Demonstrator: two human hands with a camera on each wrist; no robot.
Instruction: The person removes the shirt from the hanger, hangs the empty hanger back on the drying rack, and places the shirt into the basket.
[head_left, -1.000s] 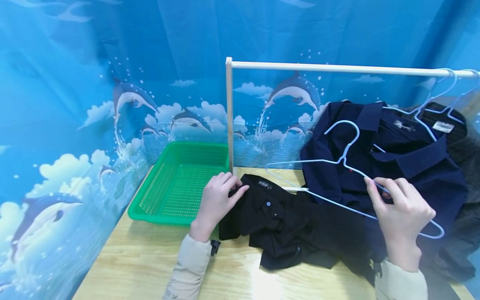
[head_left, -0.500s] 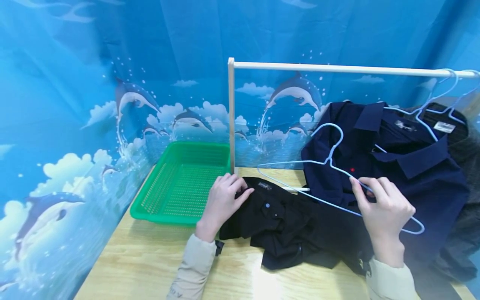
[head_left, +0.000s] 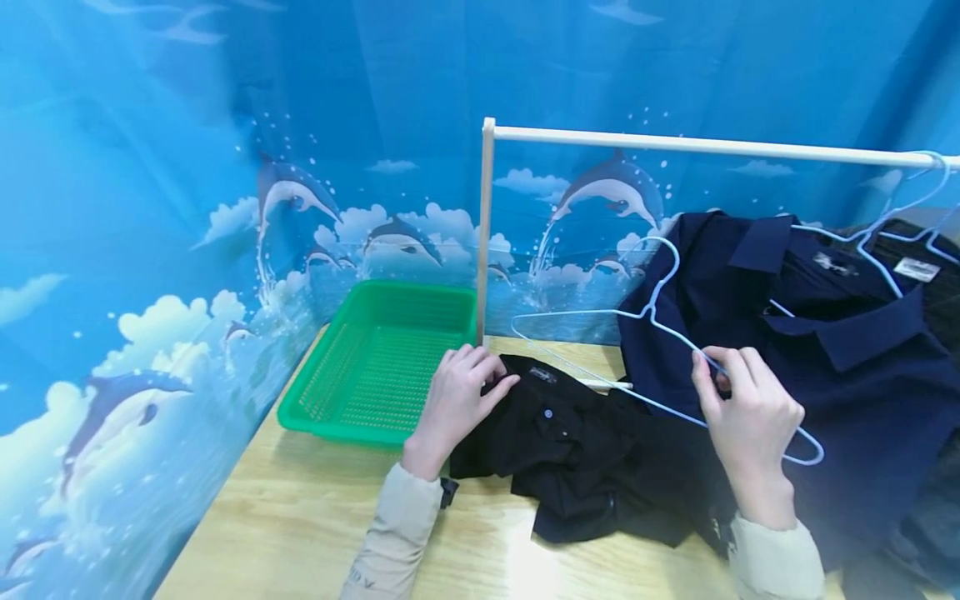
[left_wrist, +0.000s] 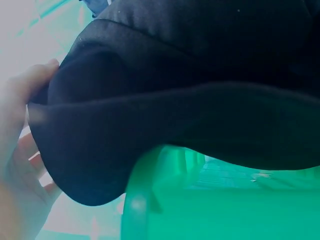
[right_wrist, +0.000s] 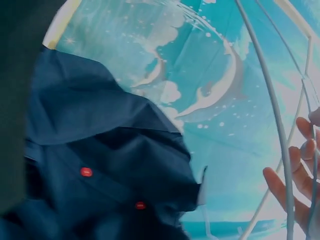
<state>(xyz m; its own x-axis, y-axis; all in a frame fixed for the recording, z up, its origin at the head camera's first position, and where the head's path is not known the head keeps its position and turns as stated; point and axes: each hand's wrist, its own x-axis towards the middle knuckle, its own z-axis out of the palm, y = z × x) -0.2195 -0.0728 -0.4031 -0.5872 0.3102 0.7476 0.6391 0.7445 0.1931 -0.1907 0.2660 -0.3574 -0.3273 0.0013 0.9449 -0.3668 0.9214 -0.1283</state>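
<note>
A crumpled black buttoned shirt (head_left: 577, 450) lies on the table, a label showing inside its collar. My left hand (head_left: 461, 400) pinches the shirt near the collar at its left end. In the left wrist view the dark cloth (left_wrist: 115, 130) drapes between thumb and fingers. My right hand (head_left: 750, 408) holds a light-blue wire hanger (head_left: 592, 313) by its right shoulder, hook up, above the black shirt. The hanger carries no garment. In the right wrist view the fingers (right_wrist: 300, 175) of that hand show behind the hanger's wire at the right edge.
A green plastic basket (head_left: 300, 392) stands left of the black shirt. Behind, a pale rack (head_left: 675, 143) bears a navy shirt (head_left: 847, 375) and a dark grey garment (head_left: 948, 308) on blue hangers. A blue dolphin-print curtain (head_left: 360, 100) surrounds the wooden table (head_left: 247, 525).
My right hand has carried the hanger leftward, closer to the black shirt's collar. The left hand keeps its hold on the shirt. The head view has turned slightly left.
</note>
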